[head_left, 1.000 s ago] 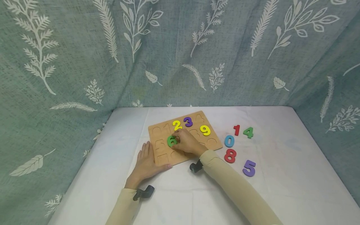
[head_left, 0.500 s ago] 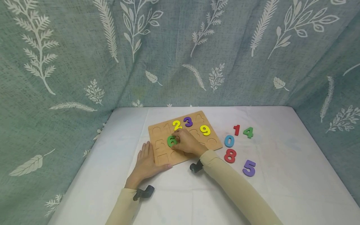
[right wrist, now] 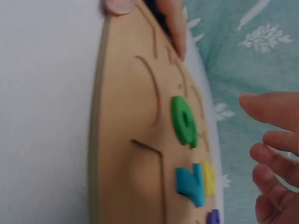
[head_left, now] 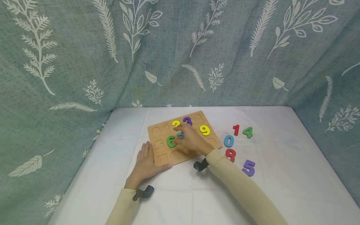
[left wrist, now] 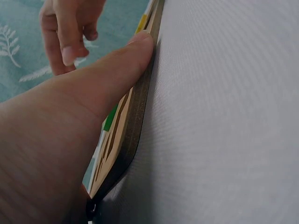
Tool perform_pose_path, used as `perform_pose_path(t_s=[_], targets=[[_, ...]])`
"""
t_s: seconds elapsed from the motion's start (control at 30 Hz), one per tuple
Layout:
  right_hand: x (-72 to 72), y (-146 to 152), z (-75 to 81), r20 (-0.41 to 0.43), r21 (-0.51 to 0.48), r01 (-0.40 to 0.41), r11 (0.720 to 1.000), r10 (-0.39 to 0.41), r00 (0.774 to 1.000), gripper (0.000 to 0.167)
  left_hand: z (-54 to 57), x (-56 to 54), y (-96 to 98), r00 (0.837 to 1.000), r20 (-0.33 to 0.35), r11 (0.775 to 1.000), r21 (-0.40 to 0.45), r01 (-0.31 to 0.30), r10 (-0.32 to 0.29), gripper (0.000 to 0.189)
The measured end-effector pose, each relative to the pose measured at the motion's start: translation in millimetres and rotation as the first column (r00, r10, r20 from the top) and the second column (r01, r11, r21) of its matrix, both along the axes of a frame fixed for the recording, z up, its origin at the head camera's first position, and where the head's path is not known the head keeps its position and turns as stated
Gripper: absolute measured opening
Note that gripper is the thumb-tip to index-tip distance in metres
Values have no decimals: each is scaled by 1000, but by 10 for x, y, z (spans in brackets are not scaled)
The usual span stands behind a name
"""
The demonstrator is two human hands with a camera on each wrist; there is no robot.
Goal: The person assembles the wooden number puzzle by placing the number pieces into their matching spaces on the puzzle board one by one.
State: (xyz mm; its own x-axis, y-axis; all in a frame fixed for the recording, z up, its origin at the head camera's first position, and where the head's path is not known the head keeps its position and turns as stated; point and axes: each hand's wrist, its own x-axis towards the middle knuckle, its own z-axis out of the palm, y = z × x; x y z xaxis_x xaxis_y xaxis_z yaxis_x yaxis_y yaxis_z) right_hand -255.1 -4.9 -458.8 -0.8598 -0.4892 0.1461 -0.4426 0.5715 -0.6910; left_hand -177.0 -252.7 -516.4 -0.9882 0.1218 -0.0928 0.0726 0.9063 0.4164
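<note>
A wooden number board (head_left: 153,146) lies on the white cloth. My left hand (head_left: 145,164) rests at its near left corner, fingers along the left side and thumb (left wrist: 135,49) on the near edge. The right hand (head_left: 194,141) hovers over the board, fingers spread and apart from the pieces, as the right wrist view (right wrist: 275,144) shows. A green 6 (head_left: 168,141) sits on the board near its fingertips. Under the hand is a blue piece (right wrist: 189,189) like a 7. A yellow 2 (head_left: 176,123) and purple 3 (head_left: 187,119) are partly covered; a yellow 9 (head_left: 207,129) lies further right.
To the right of the board lie a red 1 (head_left: 236,130), a green 4 (head_left: 248,132), a blue 0 (head_left: 226,141), a red 8 (head_left: 230,153) and a purple 5 (head_left: 248,169). A patterned teal curtain (head_left: 168,78) hangs behind the table.
My right hand has let go of the green 6 and lifted up to the right, its fingers spreading. The blue piece has come into sight. The left hand stays put.
</note>
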Motion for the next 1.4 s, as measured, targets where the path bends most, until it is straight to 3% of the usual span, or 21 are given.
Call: perform_pose_path(t_s=[0.4, 0.63, 0.9, 1.4], targets=[[192, 415, 284, -93, -116, 27, 993, -38, 995, 52, 10, 7, 6, 1000, 10, 1000, 16, -13, 13, 150], [298, 759, 403, -83, -117, 132, 984, -142, 986, 48, 8, 10, 12, 1000, 26, 1000, 13, -16, 15, 149], [495, 1285, 421, -92, -80, 273, 959, -280, 956, 53, 23, 12, 38, 999, 33, 1000, 26, -10, 9, 149], [905, 1977, 265, -168, -59, 383, 922, -388, 907, 51, 13, -7, 23, 1000, 26, 1000, 17, -9, 9, 149]])
